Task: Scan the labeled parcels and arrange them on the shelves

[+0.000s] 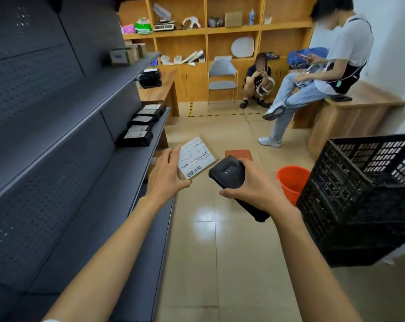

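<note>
Black scanner (pixel 229 175) gripped in the right hand (pixel 257 187), fingers wrapped round the body, sitting mid-frame just right of the parcel (pixel 196 158). Left hand (pixel 166 175) holds that parcel by its near left edge, fingers curled under, thumb side on top as far as I can tell, label facing up with the barcode at the lower corner.

Looks like the scan step to me. If it were me I'd tilt the scanner's window down at that barcode, keep the parcel flat and steady, and keep the left fingers off the stripes.

After that it probably goes on the grey shelf (pixel 127 182) on the left, next to the row of dark parcels (pixel 141 126) further up. Black crate (pixel 359 194) sits at the right.
</note>
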Demonstrator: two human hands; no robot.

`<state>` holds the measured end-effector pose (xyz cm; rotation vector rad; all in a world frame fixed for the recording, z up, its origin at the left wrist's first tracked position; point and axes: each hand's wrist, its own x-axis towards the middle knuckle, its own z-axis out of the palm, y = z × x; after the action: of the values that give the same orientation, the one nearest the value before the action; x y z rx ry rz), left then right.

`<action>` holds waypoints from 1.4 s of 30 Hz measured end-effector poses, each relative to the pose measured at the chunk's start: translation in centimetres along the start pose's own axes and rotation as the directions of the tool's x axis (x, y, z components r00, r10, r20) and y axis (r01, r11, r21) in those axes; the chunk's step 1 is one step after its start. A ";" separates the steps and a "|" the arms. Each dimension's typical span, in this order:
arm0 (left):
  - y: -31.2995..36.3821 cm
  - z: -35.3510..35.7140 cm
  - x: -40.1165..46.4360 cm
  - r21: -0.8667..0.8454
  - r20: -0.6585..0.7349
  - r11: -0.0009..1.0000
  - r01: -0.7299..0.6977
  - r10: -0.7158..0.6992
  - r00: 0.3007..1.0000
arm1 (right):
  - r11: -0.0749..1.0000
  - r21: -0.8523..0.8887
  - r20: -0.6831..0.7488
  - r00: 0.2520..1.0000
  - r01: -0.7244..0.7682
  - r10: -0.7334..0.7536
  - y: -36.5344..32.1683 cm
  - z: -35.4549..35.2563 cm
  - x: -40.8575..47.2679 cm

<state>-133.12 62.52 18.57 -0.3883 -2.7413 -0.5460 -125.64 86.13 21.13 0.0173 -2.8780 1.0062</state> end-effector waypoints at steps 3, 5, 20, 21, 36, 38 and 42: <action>-0.9 1.3 6.7 0.008 -0.019 1.000 0.019 -0.019 1.000 | 0.999 0.030 0.000 0.999 0.039 -0.039 1.0 -0.4 7.3; -2.1 2.5 10.6 0.015 -0.032 0.999 0.041 -0.041 0.999 | 0.998 0.051 0.005 0.999 0.044 -0.045 2.1 0.0 11.7; -14.0 8.2 48.3 0.072 -0.164 0.992 0.102 -0.089 0.982 | 0.972 0.108 0.015 0.977 0.210 -0.212 1.8 0.9 53.2; -14.6 8.2 50.3 0.080 -0.173 0.990 0.115 -0.100 0.980 | 0.970 0.104 0.020 0.975 0.219 -0.222 1.7 0.9 55.8; -25.4 5.8 71.1 0.194 -0.422 0.895 0.402 -0.294 0.858 | 0.805 0.168 0.170 0.787 0.570 -0.593 -5.7 4.6 89.6; -26.5 4.8 72.7 0.212 -0.455 0.864 0.457 -0.326 0.828 | 0.777 0.152 0.185 0.755 0.611 -0.629 -7.4 5.0 93.1; -28.8 2.9 74.3 0.230 -0.513 0.792 0.565 -0.395 0.762 | 0.700 0.179 0.231 0.662 0.691 -0.713 -11.3 6.5 98.7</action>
<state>-210.87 52.88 33.25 0.5175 -2.3905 -0.1732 -224.01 75.19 32.16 1.2827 -2.6161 0.9751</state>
